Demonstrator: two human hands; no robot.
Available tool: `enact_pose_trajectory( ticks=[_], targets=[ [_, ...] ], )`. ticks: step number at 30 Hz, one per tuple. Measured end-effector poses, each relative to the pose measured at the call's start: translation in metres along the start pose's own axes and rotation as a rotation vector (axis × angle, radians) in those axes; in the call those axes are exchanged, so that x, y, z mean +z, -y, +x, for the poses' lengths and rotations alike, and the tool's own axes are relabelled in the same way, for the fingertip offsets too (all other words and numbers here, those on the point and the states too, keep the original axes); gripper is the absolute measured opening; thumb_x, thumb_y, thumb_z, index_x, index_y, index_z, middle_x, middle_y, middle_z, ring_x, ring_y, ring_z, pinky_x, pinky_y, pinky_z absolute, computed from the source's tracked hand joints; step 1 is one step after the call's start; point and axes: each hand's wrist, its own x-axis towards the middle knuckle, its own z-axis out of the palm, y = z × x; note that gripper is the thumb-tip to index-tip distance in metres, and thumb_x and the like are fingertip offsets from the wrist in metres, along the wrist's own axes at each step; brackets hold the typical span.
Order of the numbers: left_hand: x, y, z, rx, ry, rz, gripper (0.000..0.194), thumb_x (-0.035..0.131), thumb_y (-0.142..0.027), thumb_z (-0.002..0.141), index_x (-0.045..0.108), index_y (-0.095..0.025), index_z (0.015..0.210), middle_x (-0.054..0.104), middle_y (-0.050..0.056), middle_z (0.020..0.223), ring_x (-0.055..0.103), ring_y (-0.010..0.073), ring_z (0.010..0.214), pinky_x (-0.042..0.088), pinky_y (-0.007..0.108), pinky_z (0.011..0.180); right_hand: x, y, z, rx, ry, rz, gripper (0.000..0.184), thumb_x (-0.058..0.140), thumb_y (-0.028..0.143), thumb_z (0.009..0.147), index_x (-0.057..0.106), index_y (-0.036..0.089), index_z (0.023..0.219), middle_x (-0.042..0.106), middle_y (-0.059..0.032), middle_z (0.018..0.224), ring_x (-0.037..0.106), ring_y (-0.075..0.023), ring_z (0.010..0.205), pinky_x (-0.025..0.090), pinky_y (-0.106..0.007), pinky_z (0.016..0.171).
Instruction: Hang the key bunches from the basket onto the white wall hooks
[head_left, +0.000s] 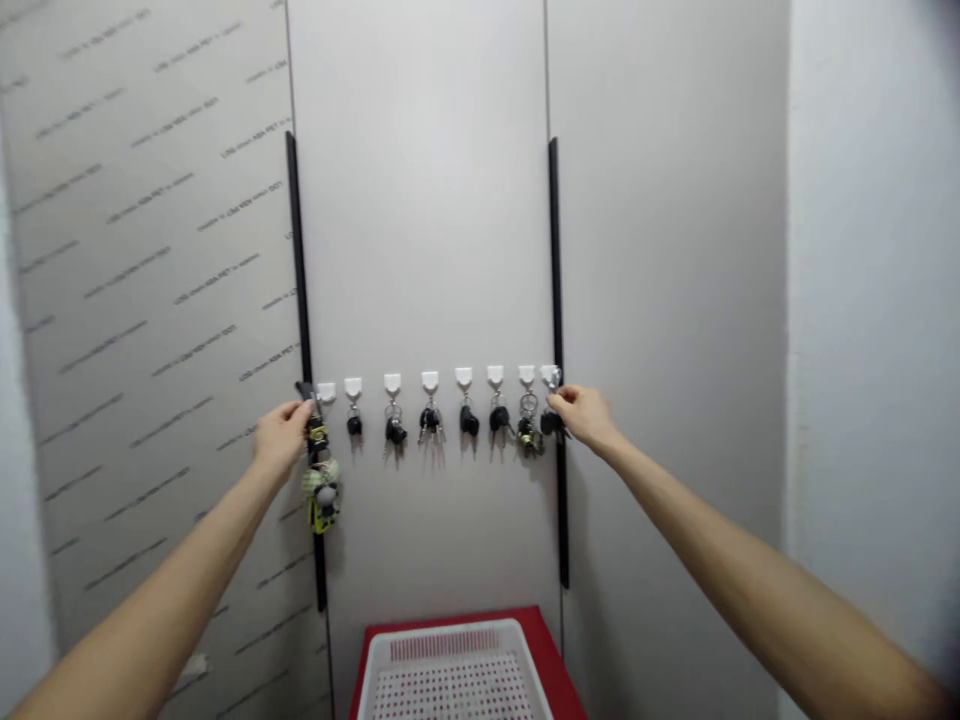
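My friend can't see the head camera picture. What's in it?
Two bare hands reach toward white hooks with keys on a pale panel: the left hand holds a dangling green-charmed keychain, the right hand is at the far-right keys. Below sits a white basket on something red.

The single view comes from the person's head, facing a pale grey panelled wall (420, 200) straight on at about arm's reach. It tilts down enough to catch a white perforated plastic basket (454, 690) at the bottom centre of the frame.
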Motion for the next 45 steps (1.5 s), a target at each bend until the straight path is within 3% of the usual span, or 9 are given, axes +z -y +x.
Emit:
enact_pose_trajectory(
  ticks=[5, 10, 17, 23, 28, 34, 36, 40, 45],
  targets=[
    [0.009, 0.003, -0.052, -0.082, 0.192, -0.146, 0.027, 0.047, -0.041, 0.054, 0.052, -0.014, 0.058, 0.042, -0.006, 0.044, 0.035, 0.0063, 0.042, 0.028, 0.017, 0.042, 0.041, -0.013, -0.07, -0.187, 0.443, 0.169, 0.016, 0.037, 0.024, 0.059, 0.044, 0.014, 0.049, 0.037, 0.0043, 0.044, 0.033, -0.006, 0.044, 0.025, -0.017, 0.043],
    [0.028, 0.033, -0.124, -0.224, 0.393, -0.207, 0.029, 0.044, -0.042, 0.058, 0.046, -0.014, 0.054, 0.037, -0.006, 0.044, 0.032, 0.0059, 0.043, 0.026, 0.017, 0.042, 0.099, -0.036, -0.152, -0.118, 0.763, 0.171, 0.015, 0.034, 0.015, 0.057, 0.047, 0.012, 0.05, 0.033, 0.0052, 0.042, 0.027, -0.0042, 0.042, 0.02, -0.016, 0.04],
    [0.049, 0.069, -0.2, -0.374, 0.677, -0.158, 0.037, 0.04, -0.052, 0.057, 0.043, -0.016, 0.051, 0.034, -0.005, 0.045, 0.031, 0.0077, 0.045, 0.028, 0.019, 0.045, 0.134, -0.048, -0.2, -0.063, 0.854, 0.037, 0.019, 0.038, 0.014, 0.054, 0.057, 0.012, 0.055, 0.051, 0.0013, 0.048, 0.038, -0.0057, 0.045, 0.023, -0.016, 0.042],
    [0.056, 0.112, -0.23, -0.298, 0.905, 0.159, 0.026, 0.042, -0.038, 0.059, 0.042, -0.016, 0.046, 0.037, -0.004, 0.047, 0.038, 0.0104, 0.053, 0.029, 0.02, 0.05, 0.144, -0.038, -0.216, -0.129, 0.905, 0.026, 0.022, 0.039, 0.011, 0.052, 0.06, 0.015, 0.053, 0.055, 0.0002, 0.049, 0.044, -0.0081, 0.047, 0.025, -0.017, 0.041],
    [0.041, 0.109, -0.189, -0.229, 0.851, 0.364, 0.023, 0.041, -0.035, 0.062, 0.049, -0.015, 0.052, 0.047, -0.001, 0.051, 0.044, 0.0126, 0.054, 0.03, 0.022, 0.051, 0.139, -0.005, -0.182, -0.231, 0.847, 0.124, 0.023, 0.036, 0.013, 0.059, 0.058, 0.012, 0.053, 0.051, 0.001, 0.045, 0.042, -0.0072, 0.044, 0.025, -0.017, 0.041],
    [0.034, 0.034, -0.064, 0.014, 0.188, 0.278, 0.035, 0.043, -0.036, 0.063, 0.046, -0.015, 0.091, 0.052, 0.006, 0.085, 0.049, 0.0143, 0.07, 0.036, 0.025, 0.062, 0.126, 0.078, -0.106, -0.345, 0.403, 0.373, 0.022, 0.038, 0.025, 0.068, 0.055, 0.014, 0.078, 0.059, -0.0026, 0.07, 0.048, -0.0092, 0.053, 0.036, -0.021, 0.057],
    [0.041, 0.022, -0.039, 0.073, 0.059, 0.327, 0.04, 0.047, -0.037, 0.061, 0.043, -0.017, 0.096, 0.051, 0.007, 0.091, 0.05, 0.015, 0.072, 0.037, 0.026, 0.062, 0.128, 0.105, -0.089, -0.376, 0.241, 0.363, 0.022, 0.041, 0.026, 0.068, 0.052, 0.016, 0.084, 0.058, -0.0041, 0.081, 0.051, -0.0108, 0.059, 0.037, -0.023, 0.062],
    [0.052, 0.017, -0.022, 0.119, 0.042, 0.388, 0.03, 0.047, -0.031, 0.061, 0.049, -0.018, 0.089, 0.057, 0.004, 0.077, 0.051, 0.0157, 0.069, 0.038, 0.026, 0.06, 0.139, 0.136, -0.073, -0.383, 0.126, 0.186, 0.025, 0.044, 0.026, 0.066, 0.048, 0.018, 0.09, 0.056, -0.0067, 0.085, 0.052, -0.0162, 0.069, 0.037, -0.025, 0.059],
    [0.041, 0.004, -0.012, 0.108, 0.031, 0.19, 0.019, 0.045, -0.028, 0.062, 0.054, -0.015, 0.073, 0.056, 0.001, 0.062, 0.051, 0.0114, 0.057, 0.038, 0.021, 0.055, 0.153, 0.144, -0.065, -0.367, 0.093, 0.156, 0.02, 0.041, 0.021, 0.068, 0.047, 0.019, 0.087, 0.056, -0.0049, 0.079, 0.051, -0.015, 0.067, 0.036, -0.025, 0.058]
  ],
)
